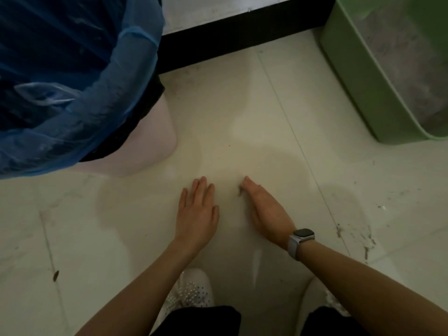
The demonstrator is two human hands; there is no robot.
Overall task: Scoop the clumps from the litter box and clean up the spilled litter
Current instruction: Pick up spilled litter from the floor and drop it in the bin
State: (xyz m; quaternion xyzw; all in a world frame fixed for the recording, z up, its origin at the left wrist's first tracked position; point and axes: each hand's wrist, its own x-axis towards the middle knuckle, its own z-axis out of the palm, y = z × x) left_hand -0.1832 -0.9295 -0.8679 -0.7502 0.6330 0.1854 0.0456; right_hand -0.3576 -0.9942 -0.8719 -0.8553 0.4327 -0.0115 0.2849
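Note:
The green litter box (358,93) stands at the upper right with grey litter (412,69) inside. My left hand (197,214) lies flat on the pale floor tile, palm down, fingers spread. My right hand (264,209) rests on its edge beside it, fingers together, with a small dark bit of spilled litter (240,191) at its fingertips. More spilled litter (358,236) is scattered on the tiles to the right of my right wrist. A single dark clump (55,275) lies on the floor at lower left.
A pink bin with a blue plastic liner (80,81) fills the upper left. A black skirting board (242,35) runs along the wall at the top. My white shoes (191,289) and dark trousers are at the bottom edge.

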